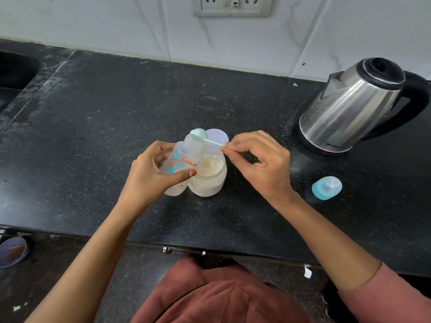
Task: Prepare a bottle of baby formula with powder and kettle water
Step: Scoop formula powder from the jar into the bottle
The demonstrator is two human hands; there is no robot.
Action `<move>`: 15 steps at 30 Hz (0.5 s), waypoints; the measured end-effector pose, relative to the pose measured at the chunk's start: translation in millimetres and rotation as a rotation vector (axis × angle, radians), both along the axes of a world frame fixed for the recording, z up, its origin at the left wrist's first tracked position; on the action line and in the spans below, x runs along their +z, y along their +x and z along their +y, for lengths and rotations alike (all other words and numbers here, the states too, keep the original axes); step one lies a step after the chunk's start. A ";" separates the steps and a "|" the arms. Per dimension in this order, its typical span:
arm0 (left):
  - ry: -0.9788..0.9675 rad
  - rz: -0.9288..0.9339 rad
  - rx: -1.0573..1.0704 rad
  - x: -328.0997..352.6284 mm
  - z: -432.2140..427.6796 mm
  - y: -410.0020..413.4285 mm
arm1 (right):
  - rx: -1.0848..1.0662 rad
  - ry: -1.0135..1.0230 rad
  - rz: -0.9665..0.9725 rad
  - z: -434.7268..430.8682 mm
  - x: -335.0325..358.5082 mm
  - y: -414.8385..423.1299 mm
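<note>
My left hand (149, 176) grips a clear baby bottle (184, 159) with orange lettering, tilted so its open mouth leans over the powder jar. The open jar (210, 180) of pale formula powder stands on the black counter right beside it. My right hand (258, 164) pinches the handle of a pale green scoop (200, 136), whose bowl is turned over at the bottle's mouth. The bottle's blue cap with its teat (326, 188) lies on its side to the right. A steel kettle (356, 106) with a black handle stands at the far right.
The jar's round lid (219, 135) lies just behind the jar. A sink (14, 73) is set into the counter at the far left. Tiled wall with a socket plate (233, 5) runs along the back. The counter's front edge (210, 248) is near my body.
</note>
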State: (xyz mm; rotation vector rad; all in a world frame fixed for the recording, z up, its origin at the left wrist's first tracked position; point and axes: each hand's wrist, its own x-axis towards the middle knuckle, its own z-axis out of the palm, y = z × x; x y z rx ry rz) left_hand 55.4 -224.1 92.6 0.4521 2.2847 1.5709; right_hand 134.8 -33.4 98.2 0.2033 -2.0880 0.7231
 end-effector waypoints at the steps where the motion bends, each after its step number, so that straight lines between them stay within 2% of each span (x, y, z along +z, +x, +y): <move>1: -0.003 0.001 0.000 0.1 0.4 -0.2 | 0.000 -0.027 -0.004 0.1 1.0 0.1; 4: -0.005 0.004 0.002 0.8 0.2 -0.6 | 0.015 -0.191 -0.063 -0.9 5.4 0.8; 7: -0.008 0.016 0.004 1.0 0.9 -1.3 | 0.007 -0.511 -0.182 -0.8 10.9 0.3; 9: -0.007 0.023 0.001 0.9 0.6 -1.8 | -0.008 -0.645 -0.216 1.3 11.8 -0.5; 11: -0.004 0.025 -0.005 1.4 1.0 -1.8 | -0.010 -0.628 -0.221 2.1 11.7 0.6; 15: -0.001 0.024 -0.006 1.7 1.3 -2.6 | 0.045 -0.358 -0.144 -1.5 5.9 4.4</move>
